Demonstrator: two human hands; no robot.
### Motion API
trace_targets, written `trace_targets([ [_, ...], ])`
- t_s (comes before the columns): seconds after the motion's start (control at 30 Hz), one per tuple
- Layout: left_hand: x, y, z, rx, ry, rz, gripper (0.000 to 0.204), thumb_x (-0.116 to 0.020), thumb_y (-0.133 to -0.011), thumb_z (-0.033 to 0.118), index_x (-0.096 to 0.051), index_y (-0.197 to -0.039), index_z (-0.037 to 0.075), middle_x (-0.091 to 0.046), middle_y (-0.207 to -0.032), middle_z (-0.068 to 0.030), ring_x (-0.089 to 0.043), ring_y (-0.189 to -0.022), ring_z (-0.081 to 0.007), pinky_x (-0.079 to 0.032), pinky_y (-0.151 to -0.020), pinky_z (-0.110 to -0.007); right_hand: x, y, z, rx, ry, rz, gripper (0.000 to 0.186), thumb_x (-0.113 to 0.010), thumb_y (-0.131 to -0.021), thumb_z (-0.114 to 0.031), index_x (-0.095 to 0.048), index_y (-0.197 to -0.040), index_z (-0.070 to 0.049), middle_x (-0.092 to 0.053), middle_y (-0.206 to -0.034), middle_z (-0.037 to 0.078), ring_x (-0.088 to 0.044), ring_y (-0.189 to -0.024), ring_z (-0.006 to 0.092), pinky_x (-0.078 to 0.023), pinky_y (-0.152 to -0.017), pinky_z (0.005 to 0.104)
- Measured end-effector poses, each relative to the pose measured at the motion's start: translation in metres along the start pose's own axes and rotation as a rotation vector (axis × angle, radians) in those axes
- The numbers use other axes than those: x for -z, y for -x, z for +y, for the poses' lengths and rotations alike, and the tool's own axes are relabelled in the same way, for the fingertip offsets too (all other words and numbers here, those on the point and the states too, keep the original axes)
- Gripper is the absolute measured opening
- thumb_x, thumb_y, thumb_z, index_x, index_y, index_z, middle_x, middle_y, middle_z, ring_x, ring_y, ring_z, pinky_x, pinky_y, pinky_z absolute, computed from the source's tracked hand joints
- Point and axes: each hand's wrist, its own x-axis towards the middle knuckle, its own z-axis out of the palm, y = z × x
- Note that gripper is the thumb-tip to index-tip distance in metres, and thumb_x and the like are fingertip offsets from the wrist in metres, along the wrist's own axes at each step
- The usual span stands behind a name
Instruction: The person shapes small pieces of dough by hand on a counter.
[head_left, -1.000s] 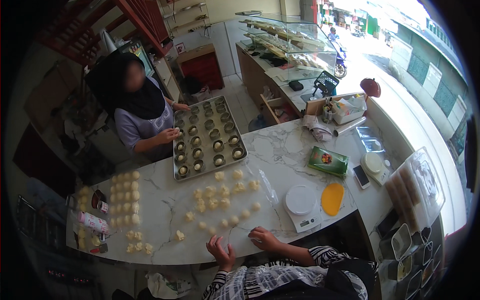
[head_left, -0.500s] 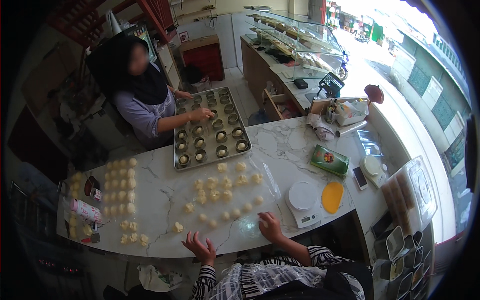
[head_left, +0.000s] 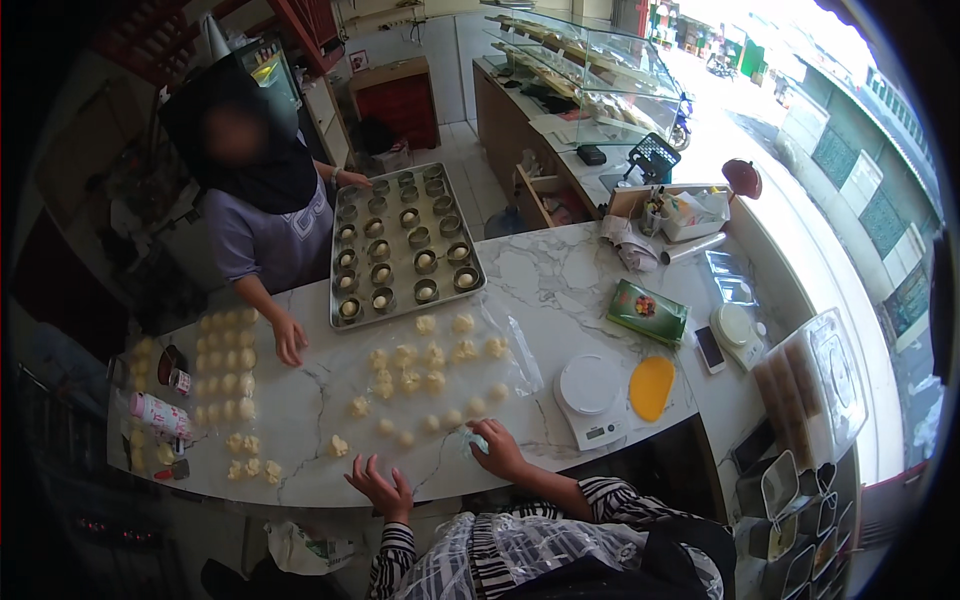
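My left hand [head_left: 384, 487] is at the counter's near edge, fingers spread and empty, just below a loose dough piece [head_left: 338, 445]. My right hand [head_left: 492, 448] has loosely bent, parted fingers at the front of a clear plastic sheet [head_left: 522, 365], with nothing visible held. Beside it lies a row of smooth dough balls [head_left: 451, 418]; rougher lumps [head_left: 436, 380] are behind them. Right of my hands stand a white scale [head_left: 590, 395] and a yellow scraper [head_left: 651, 388]. Beyond the lumps is a metal tray [head_left: 466, 225] of ring moulds, several holding dough balls.
A co-worker [head_left: 270, 240] stands across the marble counter [head_left: 540, 290], one hand at the tray, the other [head_left: 289, 341] near more dough balls [head_left: 225, 365]. Green packet [head_left: 645, 316], phone [head_left: 709, 349], lidded plastic box [head_left: 810, 385] and metal tins [head_left: 770, 500] are to the right.
The co-worker's right hand has left the tray and come down to the counter at the left. My right hand has shifted a little leftward toward the dough balls. The view has shifted slightly.
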Motion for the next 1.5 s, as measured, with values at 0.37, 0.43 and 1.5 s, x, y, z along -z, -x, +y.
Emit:
trace_targets([
  [0.37, -0.004, 0.000, 0.002, 0.030, 0.025, 0.025, 0.040, -0.052, -0.086, 0.026, -0.047, -0.119, 0.004, -0.037, -0.132, -0.0218, -0.031, -0.129, -0.0419, -0.009, -0.111, -0.062, -0.001, -0.003, -0.003, 0.080, -0.012, -0.019, 0.029, -0.064, -0.077, -0.004, -0.059, -0.106, -0.003, -0.058, -0.097, 0.014, -0.055, -0.093, 0.0351, -0.048, -0.082, 0.0420],
  [0.43, -0.001, 0.000, -0.003, 0.047, 0.026, 0.041, 0.040, -0.053, -0.085, 0.026, -0.047, -0.119, 0.004, -0.038, -0.132, -0.0216, -0.031, -0.129, -0.0420, -0.009, -0.111, -0.062, -0.001, 0.011, -0.007, 0.148, -0.105, -0.162, 0.026, -0.061, -0.077, -0.001, -0.060, -0.102, -0.002, -0.058, -0.096, 0.014, -0.055, -0.091, 0.0348, -0.048, -0.080, 0.0413],
  [1.5, -0.007, 0.004, -0.005, 0.028, 0.035, 0.051, 0.035, -0.053, -0.086, 0.025, -0.051, -0.114, 0.005, -0.038, -0.132, -0.0202, -0.031, -0.129, -0.0411, -0.009, -0.112, -0.061, 0.067, -0.002, 0.018, 0.427, 0.082, -0.498, 0.019, -0.063, -0.080, -0.006, -0.068, -0.098, -0.010, -0.062, -0.109, 0.009, -0.055, -0.109, 0.0281, -0.052, -0.082, 0.0358],
])
